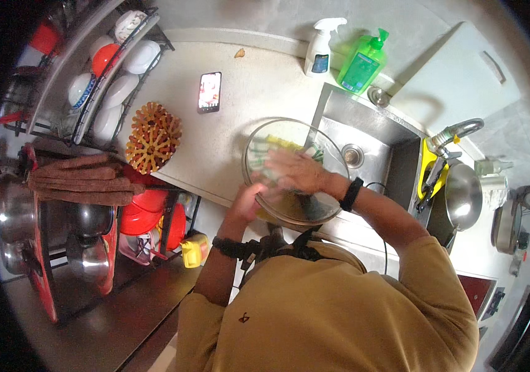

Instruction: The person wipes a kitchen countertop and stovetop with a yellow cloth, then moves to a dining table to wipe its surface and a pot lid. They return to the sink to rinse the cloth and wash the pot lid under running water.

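A round, clear glass lid or shallow bowl with a rim (334, 139) is tilted over the counter edge and the left part of the sink. My left hand (247, 201) grips its lower left rim. My right hand (299, 172), blurred, lies over the glass with its fingers extended; whether it holds anything cannot be told. A green-and-white checked cloth (258, 156) and something yellow, perhaps a sponge (283, 142), show at or through the glass near my right fingers.
The steel sink (383, 135) and faucet (448, 135) are at right. A spray bottle (318, 51) and green pump bottle (362, 65) stand behind. A phone (209, 92), woven trivet-like piece (153, 137) and dish rack (121, 69) are left; a wok (463, 197) is right.
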{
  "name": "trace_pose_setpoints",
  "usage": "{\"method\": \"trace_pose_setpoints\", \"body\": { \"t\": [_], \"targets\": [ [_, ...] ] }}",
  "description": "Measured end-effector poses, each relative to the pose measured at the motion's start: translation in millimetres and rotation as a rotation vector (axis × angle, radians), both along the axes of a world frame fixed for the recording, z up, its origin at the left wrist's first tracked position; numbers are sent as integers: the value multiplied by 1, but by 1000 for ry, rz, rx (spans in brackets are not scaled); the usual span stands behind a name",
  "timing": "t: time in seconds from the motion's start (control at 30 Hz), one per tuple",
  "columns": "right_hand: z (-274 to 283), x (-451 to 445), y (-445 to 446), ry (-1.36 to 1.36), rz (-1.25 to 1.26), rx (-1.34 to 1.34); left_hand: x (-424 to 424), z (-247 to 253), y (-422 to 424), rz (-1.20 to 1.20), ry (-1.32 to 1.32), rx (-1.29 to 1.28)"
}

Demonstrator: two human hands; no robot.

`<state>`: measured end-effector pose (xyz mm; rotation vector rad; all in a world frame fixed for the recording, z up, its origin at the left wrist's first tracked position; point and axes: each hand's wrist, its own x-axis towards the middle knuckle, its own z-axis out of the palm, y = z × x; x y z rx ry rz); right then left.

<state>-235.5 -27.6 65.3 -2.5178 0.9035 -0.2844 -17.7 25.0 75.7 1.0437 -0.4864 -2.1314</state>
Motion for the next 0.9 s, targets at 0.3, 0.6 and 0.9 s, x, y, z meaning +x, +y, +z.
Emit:
{"method": "trace_pose_setpoints", "body": {
  "t": [0.3, 0.6, 0.9],
  "targets": [
    [-44, -55, 9, 291, -509, -8, -12, 2, 0, 144, 110, -18],
    [5, -22, 90, 63, -144, 127, -28, 16, -1, 295, 85, 32],
    [-7, 36, -19, -20, -402, 83, -35, 38, 0, 348, 239, 124]
  ]
}}
